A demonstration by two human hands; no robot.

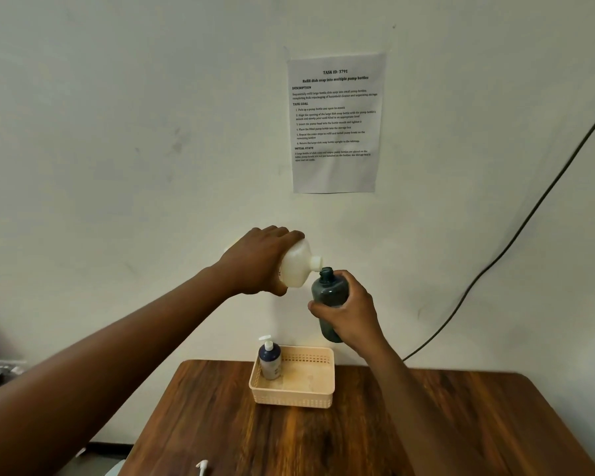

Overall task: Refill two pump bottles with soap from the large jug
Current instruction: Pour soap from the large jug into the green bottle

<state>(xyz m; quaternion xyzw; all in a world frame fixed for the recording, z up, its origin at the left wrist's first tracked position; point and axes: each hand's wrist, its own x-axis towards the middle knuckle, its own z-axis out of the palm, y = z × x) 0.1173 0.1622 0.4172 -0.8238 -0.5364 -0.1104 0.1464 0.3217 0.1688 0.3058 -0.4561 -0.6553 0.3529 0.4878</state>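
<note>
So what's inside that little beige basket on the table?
One pump bottle with its white pump on stands upright in the basket's back-left corner. The rest of the floor that shows looks bare; the near wall hides a strip of it.

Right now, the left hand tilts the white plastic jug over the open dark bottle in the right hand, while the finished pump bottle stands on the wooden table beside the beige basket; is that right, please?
Not quite: the head view shows the finished pump bottle standing inside the beige basket, not beside it. The rest holds.
</note>
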